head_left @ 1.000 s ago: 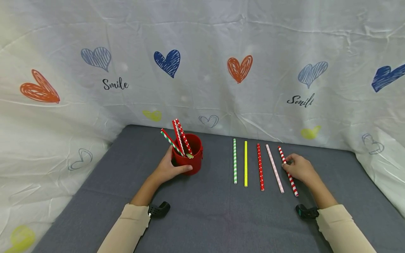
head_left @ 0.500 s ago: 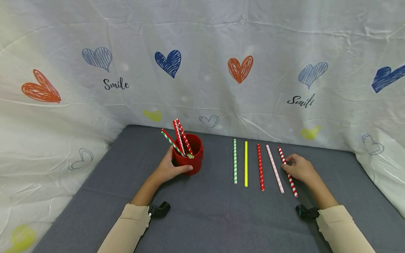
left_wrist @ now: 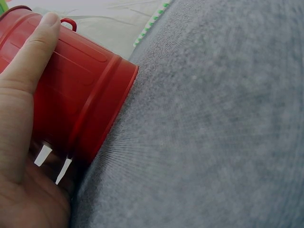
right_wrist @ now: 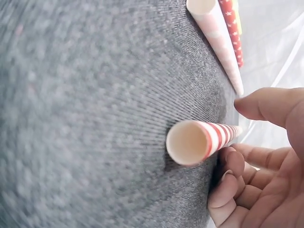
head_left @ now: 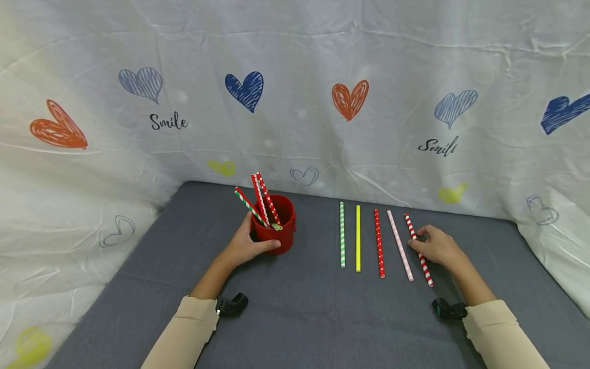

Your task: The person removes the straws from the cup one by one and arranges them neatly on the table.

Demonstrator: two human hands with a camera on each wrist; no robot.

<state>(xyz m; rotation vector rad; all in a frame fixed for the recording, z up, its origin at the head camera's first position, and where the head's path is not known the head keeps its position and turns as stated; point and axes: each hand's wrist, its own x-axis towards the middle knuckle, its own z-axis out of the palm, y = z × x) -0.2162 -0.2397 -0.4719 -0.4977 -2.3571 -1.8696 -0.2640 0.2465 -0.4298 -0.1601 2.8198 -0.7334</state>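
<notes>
My left hand [head_left: 244, 245] holds a small red bucket [head_left: 283, 236] standing on the grey cloth, thumb across its near side. In the left wrist view, the thumb [left_wrist: 35, 52] lies along the bucket's ribbed wall. Several patterned paper straws [head_left: 261, 202] lean out of it. My right hand [head_left: 437, 245] is at a red-and-white striped paper straw [head_left: 420, 253], the last on the right of a row. In the right wrist view, its fingertips are right beside that straw [right_wrist: 213, 137], while the thumb [right_wrist: 259, 103] stands apart on the other side.
Left of the striped straw lie a pink straw [head_left: 401, 247], a red dotted straw [head_left: 379, 243], a yellow straw [head_left: 358, 238] and a green-striped straw [head_left: 342, 234], roughly parallel. A white curtain [head_left: 295, 102] printed with hearts rises behind the grey cloth [head_left: 313, 318].
The lower end of the striped straw has shifted slightly left, and the right thumb a little with it. The left hand and the bucket stay in place.
</notes>
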